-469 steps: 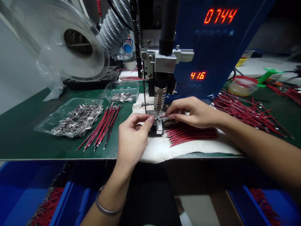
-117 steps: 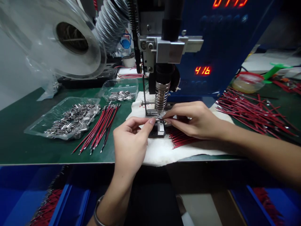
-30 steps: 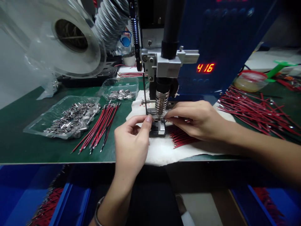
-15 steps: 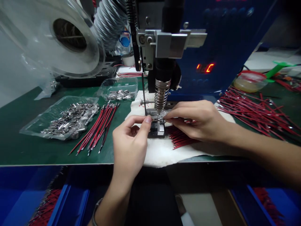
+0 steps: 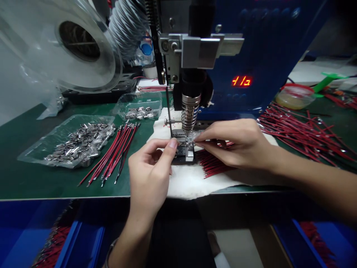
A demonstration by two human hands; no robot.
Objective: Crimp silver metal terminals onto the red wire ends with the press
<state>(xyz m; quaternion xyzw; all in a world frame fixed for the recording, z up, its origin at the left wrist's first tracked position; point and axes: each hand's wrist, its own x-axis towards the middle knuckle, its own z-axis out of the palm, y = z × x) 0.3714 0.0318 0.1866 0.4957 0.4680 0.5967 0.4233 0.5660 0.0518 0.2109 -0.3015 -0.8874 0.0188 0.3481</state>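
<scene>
Silvery coiled spring [image 5: 190, 111] hangs above a blocky fixture [image 5: 189, 153] between bare hands [image 5: 150, 173].

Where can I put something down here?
The green table looks bare between the bigger tray, left wire bundle and front edge. The white cloth looks bare along its front. It's crowded by the machine tip, left hand and right hand, and at the right wire pile.

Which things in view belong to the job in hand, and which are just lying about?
Likely part of the job:
left hand and right hand, at the metal fixture
spring-wound tip above it
red wires on the white cloth
small metal parts, trayed

Seemingly just lying about:
red-rimmed tub
green plastic piece
clear bottle with blue cap
</scene>
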